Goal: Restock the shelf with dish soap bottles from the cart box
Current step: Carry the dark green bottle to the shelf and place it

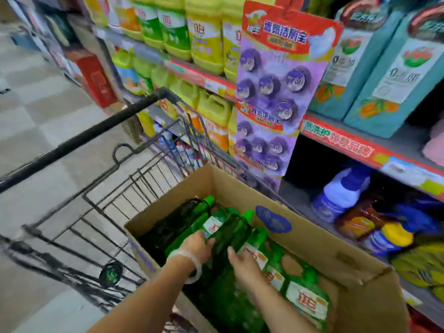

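Early restocking: left hand and right hand both grasp one dark green plastic dish soap bottle inside the brown cardboard box, many bottles beneath them unshelved.

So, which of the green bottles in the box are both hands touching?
The dark green bottle lying across the top of the others. The left hand and the right hand flank it; the rest lie untouched in the box.

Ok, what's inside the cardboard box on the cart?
The cardboard box holds green dish soap bottles lying down. Both hands, left and right, cover some; lower layers are hidden.
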Motion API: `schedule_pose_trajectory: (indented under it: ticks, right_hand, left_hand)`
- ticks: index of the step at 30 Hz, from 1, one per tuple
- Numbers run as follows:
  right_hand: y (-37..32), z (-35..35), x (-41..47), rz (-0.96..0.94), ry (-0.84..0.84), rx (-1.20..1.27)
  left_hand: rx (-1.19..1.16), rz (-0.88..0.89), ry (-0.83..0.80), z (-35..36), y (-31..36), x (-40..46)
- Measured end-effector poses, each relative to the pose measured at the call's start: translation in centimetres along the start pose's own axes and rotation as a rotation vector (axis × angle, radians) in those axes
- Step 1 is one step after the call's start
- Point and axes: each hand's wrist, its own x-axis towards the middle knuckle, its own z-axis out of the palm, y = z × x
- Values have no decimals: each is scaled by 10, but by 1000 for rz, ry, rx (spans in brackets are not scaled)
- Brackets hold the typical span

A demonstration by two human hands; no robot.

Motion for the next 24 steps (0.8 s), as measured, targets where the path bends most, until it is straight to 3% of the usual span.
schedule_pose_trajectory:
  ticks: [7,11,14,20,24]
  right_hand:
    - [-19,23,30,254,73,253]
    - [-7,19,41,346,1,485]
    - [1,5,41,404,-46,450]
    - [15,-8,39,398,-68,374]
    - [22,-6,39,339,-19,495]
  left_hand:
    - [-110,-13,-207,-13,-10,19]
    - [-130,-3,-266,-19,-12,24]
    - [-144,5,-332,-12,-17,32]
    - [-22,33,-469,6,-8,32]
    - [-188,16,-470,11,-7,32]
